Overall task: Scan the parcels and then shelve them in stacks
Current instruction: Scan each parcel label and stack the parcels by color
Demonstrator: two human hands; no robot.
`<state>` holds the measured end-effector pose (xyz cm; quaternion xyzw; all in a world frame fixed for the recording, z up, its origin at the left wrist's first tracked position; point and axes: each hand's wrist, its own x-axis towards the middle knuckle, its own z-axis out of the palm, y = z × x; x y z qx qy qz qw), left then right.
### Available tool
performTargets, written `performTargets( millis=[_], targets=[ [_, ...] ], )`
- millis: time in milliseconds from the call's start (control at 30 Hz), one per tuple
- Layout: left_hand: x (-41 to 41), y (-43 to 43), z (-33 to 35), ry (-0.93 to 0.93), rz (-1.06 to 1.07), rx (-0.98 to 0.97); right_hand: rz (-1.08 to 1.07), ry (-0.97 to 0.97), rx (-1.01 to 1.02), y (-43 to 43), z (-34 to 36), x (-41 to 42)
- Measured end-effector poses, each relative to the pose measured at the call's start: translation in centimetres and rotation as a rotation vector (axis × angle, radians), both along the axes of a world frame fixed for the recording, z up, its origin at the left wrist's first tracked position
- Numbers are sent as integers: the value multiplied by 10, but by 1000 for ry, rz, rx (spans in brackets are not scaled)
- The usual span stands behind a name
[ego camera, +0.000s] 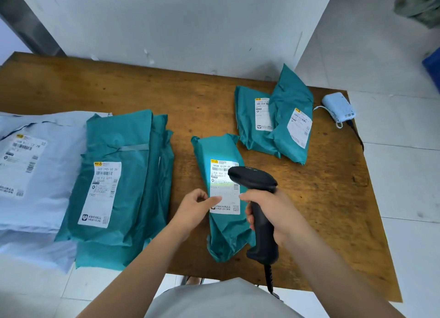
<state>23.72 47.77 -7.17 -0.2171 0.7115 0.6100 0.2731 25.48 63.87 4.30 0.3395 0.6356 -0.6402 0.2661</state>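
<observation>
A teal parcel (pixel 220 234) with a white label lies lengthwise at the table's front middle. My left hand (pixel 194 207) pinches its left side at the label. My right hand (pixel 273 213) grips a black handheld scanner (pixel 256 182), whose head hovers over the label's right half. Left of this lies a stack of larger teal parcels (pixel 123 187), the top one label up. At the far left sit pale blue-grey parcels (pixel 33 170). Two more teal parcels (pixel 281 120) overlap at the back right.
The wooden table (pixel 107 89) stands against a white wall. A small pale blue device (pixel 339 107) with a cable sits at the table's right edge. The scanner's coiled cord (pixel 269 279) hangs off the front edge. White tiled floor lies to the right.
</observation>
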Motion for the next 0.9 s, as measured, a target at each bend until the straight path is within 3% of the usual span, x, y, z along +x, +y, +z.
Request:
performTargets(
  millis=[633, 767, 900],
  targets=[
    [-6, 8, 3, 125, 57, -53, 11, -18, 17, 4, -2, 0],
    [-11, -12, 22, 253, 39, -354, -26, 1, 8, 10, -3, -1],
    [-12, -35, 45, 252, -79, -730, -24, 1, -6, 12, -5, -2]
  ],
)
